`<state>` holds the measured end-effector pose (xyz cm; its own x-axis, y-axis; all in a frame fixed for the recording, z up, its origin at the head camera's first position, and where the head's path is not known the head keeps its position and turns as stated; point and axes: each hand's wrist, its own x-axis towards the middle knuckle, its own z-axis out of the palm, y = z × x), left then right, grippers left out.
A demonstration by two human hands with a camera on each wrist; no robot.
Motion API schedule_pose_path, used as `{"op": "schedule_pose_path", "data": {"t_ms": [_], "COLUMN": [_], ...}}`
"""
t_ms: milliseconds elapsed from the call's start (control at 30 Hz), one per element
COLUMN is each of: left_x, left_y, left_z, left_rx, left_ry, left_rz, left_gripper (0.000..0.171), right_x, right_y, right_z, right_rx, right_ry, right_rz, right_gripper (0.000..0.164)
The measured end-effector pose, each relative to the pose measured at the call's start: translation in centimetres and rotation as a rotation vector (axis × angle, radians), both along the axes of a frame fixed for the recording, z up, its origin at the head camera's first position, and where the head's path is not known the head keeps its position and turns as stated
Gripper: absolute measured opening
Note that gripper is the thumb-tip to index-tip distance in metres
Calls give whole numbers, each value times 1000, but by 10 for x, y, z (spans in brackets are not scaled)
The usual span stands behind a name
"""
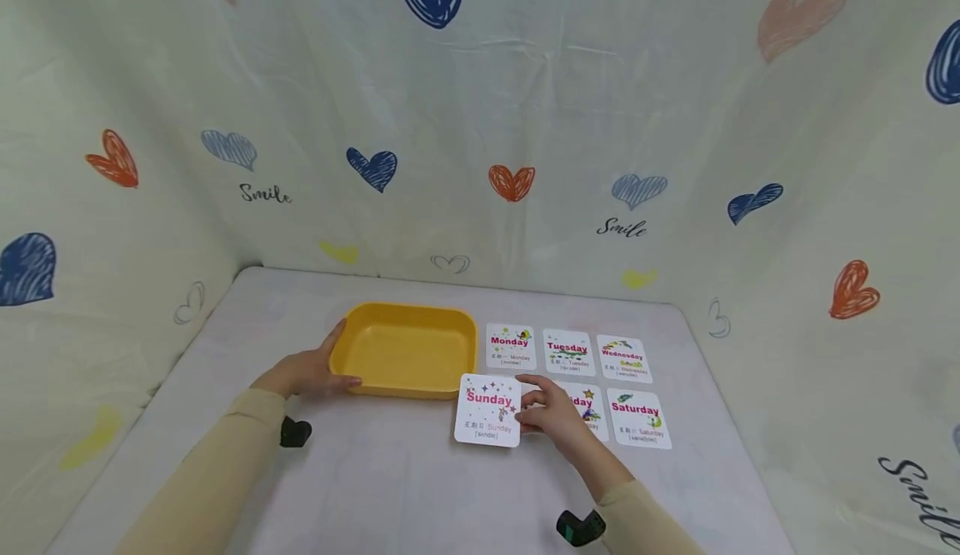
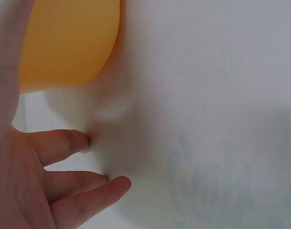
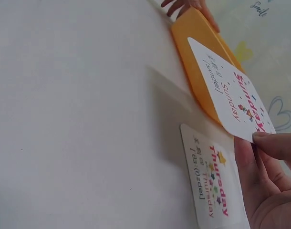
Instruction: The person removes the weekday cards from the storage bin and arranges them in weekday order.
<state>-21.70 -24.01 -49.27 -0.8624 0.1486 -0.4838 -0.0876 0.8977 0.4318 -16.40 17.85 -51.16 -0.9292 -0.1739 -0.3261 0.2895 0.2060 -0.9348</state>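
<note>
In the head view my left hand (image 1: 303, 372) rests against the left end of an empty yellow tray (image 1: 405, 392). Its fingers look straight and spread; in the left wrist view several fingertips (image 2: 119, 186) reach toward the white tabletop beside the tray (image 2: 74, 47). My right hand (image 1: 555, 413) pinches the right edge of a white Sunday card (image 1: 487, 430) between thumb and fingers. The card is raised and tilted near the tray's front right corner. Below it on the table lies a Thursday card (image 3: 207, 181), which is hidden in the head view.
To the tray's right lie Monday (image 1: 511, 348), Tuesday (image 1: 568, 353) and Wednesday (image 1: 624, 360) cards in the back row. A partly covered card ending in "iday" (image 1: 592, 405) and a Saturday card (image 1: 639, 419) are in front. A heart-printed curtain (image 1: 555, 122) hangs behind.
</note>
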Motion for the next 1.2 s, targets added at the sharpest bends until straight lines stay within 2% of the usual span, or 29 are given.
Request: {"op": "schedule_pose_path", "data": {"t_ms": [300, 600, 733, 1200], "left_x": [0, 6, 6, 5], "left_y": [0, 3, 4, 2], "left_z": [1, 14, 15, 15], "left_rx": [12, 11, 9, 15], "left_ry": [3, 5, 0, -1], "left_rz": [-4, -32, -30, -41], "left_gripper": [130, 124, 125, 122], "right_x": [21, 37, 43, 55], "right_y": [20, 36, 41, 41], "right_z": [-12, -26, -30, -36], "right_rx": [23, -11, -12, 105], "right_ry": [-6, -34, -37, -16], "right_rz": [-14, 12, 19, 14], "right_gripper": [63, 67, 68, 66]}}
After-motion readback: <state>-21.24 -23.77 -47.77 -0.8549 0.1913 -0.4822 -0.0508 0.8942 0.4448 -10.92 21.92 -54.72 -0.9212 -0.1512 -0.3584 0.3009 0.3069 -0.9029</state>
